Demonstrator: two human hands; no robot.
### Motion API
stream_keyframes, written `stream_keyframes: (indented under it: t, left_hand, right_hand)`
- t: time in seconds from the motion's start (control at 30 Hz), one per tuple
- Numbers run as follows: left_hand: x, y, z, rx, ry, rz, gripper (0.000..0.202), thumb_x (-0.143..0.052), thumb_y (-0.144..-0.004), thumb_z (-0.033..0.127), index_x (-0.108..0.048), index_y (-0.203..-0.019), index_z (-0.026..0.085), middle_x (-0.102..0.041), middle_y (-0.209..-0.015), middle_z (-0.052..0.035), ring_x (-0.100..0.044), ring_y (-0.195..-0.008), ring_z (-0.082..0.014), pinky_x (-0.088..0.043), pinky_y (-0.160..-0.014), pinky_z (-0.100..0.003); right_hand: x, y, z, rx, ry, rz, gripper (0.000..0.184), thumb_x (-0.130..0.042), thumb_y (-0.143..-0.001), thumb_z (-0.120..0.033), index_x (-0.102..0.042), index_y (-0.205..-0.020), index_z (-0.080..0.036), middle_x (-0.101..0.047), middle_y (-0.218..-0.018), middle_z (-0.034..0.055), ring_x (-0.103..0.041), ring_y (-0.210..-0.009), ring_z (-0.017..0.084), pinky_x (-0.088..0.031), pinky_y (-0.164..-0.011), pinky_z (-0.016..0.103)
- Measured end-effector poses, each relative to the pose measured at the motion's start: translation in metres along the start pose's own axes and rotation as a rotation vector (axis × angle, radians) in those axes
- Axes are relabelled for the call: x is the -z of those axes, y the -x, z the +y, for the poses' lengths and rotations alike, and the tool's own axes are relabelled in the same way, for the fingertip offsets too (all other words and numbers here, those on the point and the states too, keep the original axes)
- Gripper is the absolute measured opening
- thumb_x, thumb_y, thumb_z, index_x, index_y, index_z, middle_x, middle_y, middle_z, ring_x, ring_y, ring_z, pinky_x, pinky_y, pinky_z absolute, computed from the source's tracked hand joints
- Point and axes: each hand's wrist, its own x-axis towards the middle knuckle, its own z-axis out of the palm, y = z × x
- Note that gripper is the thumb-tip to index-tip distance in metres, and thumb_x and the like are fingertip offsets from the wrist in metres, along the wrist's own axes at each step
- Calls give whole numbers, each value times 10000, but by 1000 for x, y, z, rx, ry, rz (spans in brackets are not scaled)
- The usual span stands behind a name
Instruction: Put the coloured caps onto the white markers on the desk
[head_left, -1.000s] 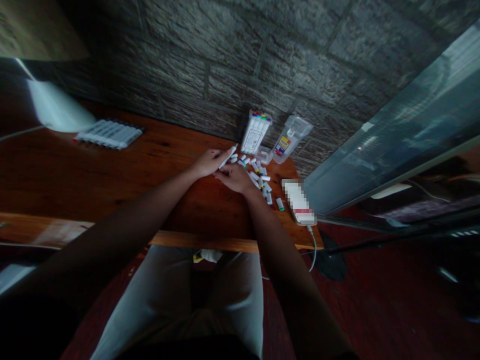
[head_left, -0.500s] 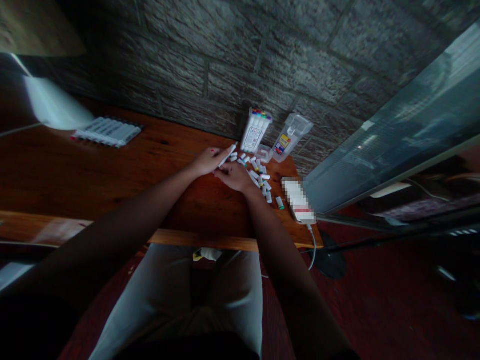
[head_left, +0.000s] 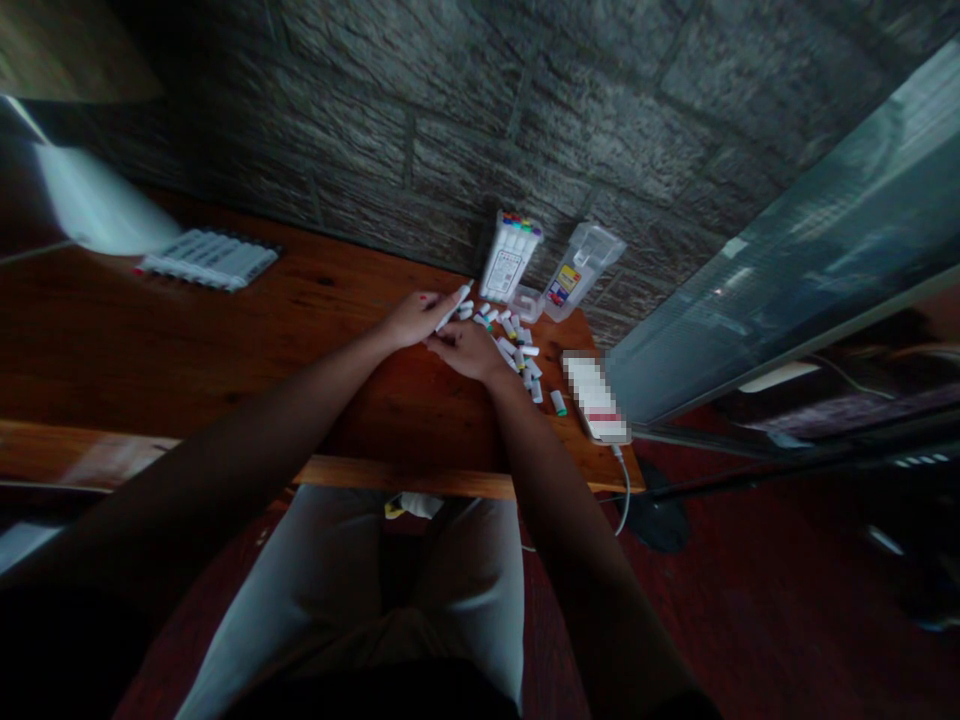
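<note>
Partly hidden: marker (head_left: 455, 306) in left hand (head_left: 411, 318); right hand (head_left: 465, 350) covers lower end.

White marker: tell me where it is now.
Head view, centre: the white marker slants up from the left hand, just left of the scattered white pieces and near the upright marker case.

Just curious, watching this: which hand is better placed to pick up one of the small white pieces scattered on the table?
Probably the right. The right hand lies beside the scattered small white pieces, while the left hand is farther off and holds a white marker.
</note>
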Motion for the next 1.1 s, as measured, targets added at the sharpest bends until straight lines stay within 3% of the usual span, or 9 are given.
stream_keyframes:
  t: [0.3, 0.6, 0.83, 1.1]
  left_hand:
    - [1, 2, 6, -23, -102, 5, 605, -401, -887, 683, -607, -634, 174, -614, -583, -44, -566, -622, -160, -379, -555, -254]
    - [0, 3, 9, -9, -237, 9, 555, -389, -938, 567, -615, -631, 164, -591, -566, -51, -581, -656, -166, -384, -598, -261]
    - [1, 3, 12, 21, -356, -29, 572, -329, -962, 530, -694, -755, 141, -640, -678, -77, -622, -743, -187, -431, -689, -271]
    - [2, 1, 4, -24, -341, -36, 576, -298, -950, 558, -710, -862, 165, -627, -678, -56, -620, -806, -203, -440, -737, -276]
  right_hand:
    - [2, 1, -2, -4, 45, -10, 239, -587, -910, -292, -725, -779, -148, -675, -733, 15, -543, -655, 103, -340, -646, 241]
    - [5, 2, -6, -12, 87, -39, 259, -556, -915, -293, -720, -789, -139, -671, -752, 22, -548, -692, 114, -357, -705, 257]
    - [4, 0, -4, 7, 110, -59, 289, -537, -931, -334, -706, -799, -139, -661, -754, 27, -566, -727, 126, -371, -720, 257]
    - [3, 0, -3, 20, 112, -54, 295, -521, -940, -346, -696, -826, -138, -661, -751, 27, -577, -765, 138, -390, -750, 261]
